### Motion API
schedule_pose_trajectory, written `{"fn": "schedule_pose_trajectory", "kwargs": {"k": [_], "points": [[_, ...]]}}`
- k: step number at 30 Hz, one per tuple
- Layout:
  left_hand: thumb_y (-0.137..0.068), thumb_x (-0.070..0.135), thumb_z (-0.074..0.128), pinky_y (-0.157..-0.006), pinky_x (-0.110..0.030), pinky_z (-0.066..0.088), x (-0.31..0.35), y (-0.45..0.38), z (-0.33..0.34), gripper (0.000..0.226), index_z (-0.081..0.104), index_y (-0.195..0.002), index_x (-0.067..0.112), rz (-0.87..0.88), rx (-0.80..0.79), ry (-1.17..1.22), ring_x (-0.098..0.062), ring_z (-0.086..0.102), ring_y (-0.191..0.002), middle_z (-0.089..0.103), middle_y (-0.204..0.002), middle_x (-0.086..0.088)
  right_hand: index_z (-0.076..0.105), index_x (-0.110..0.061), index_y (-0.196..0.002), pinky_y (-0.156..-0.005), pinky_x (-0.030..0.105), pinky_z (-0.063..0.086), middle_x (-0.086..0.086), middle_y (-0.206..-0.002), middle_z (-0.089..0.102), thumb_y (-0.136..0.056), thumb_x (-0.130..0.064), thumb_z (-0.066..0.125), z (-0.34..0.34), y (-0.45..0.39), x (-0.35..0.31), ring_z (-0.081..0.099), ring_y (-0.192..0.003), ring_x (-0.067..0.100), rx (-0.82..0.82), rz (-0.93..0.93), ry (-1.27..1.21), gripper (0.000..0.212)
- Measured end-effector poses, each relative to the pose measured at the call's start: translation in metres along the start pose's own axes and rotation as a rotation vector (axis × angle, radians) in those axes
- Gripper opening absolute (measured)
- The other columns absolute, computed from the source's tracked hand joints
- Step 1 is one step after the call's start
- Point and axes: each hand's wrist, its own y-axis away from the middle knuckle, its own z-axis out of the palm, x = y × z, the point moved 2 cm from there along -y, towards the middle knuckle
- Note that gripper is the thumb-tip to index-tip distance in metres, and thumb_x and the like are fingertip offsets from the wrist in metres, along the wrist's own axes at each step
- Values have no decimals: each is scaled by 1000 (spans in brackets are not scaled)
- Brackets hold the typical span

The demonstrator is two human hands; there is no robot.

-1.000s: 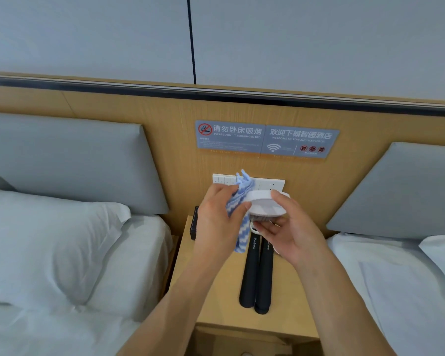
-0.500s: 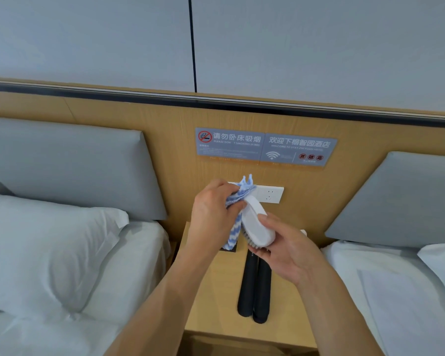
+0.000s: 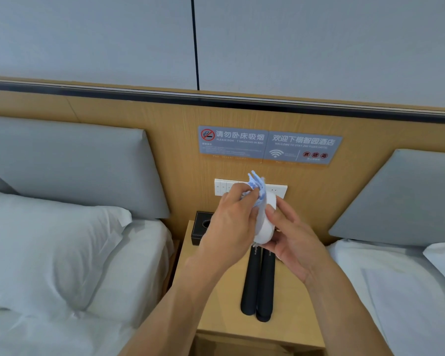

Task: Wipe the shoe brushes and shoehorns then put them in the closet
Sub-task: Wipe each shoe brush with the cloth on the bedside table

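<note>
White brush (image 3: 263, 222) held tilted, cloth (image 3: 257, 186) against it. Two black shoehorns (image 3: 258, 281) lie side by side, touching.

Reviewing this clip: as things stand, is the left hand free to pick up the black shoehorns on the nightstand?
Probably not yet. The left hand holds the blue cloth against the white shoe brush. The shoehorns themselves lie uncovered on the nightstand, just below both hands.

My wooden desk (image 3: 216, 317) stands between two beds. Two black shoehorns (image 3: 257, 283) lie side by side on it, touching, running near to far. A black tissue box (image 3: 199, 228) sits at its far left corner.
</note>
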Motion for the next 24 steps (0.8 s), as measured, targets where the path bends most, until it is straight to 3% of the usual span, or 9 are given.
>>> {"fn": "schedule_pose_trajectory", "kwargs": {"k": [6, 10, 16, 20, 24], "points": [[-98, 11, 49, -75, -33, 52, 4, 4, 2, 30, 60, -126, 11, 79, -72, -49, -21, 54, -97, 45, -125, -6, 59, -30, -136, -86, 45, 58, 8, -128, 68, -75, -42, 74, -9, -2, -5, 65, -117, 30, 25, -12, 69, 64], [-99, 12, 43, -63, -16, 36, 1, 2, -3, 30, 60, -124, 14, 97, -140, -47, -15, 51, -80, 40, -120, -3, 60, -31, -134, -81, 43, 58, 8, -127, 68, -73, -44, 76, -12, -2, -8, 67, -113, 29, 13, -11, 115, 65], [-95, 4, 47, -68, -30, 43, 0, -3, -23, 27, 69, -108, 13, 180, -301, -23, -21, 50, -78, 42, -108, -3, 58, -24, -137, -82, 43, 58, 10, -126, 69, -80, -37, 72, -10, -5, -13, 68, -112, 31, -28, -20, 117, 60], [-90, 2, 55, -74, -22, 40, -4, -8, -41, 30, 72, -111, 15, 206, -391, -16, -15, 51, -86, 47, -111, -3, 55, -24, -139, -90, 57, 56, 14, -123, 70, -78, -35, 73, -10, -7, -18, 68, -111, 36, -40, -13, 140, 65], [-90, 7, 59, -71, -10, 35, -9, -15, -55, 29, 74, -111, 20, 223, -388, -68, -11, 50, -90, 49, -114, -1, 59, -29, -134, -85, 51, 58, 11, -124, 70, -79, -39, 76, -7, -7, -20, 69, -111, 33, -75, 15, 165, 59]]}}
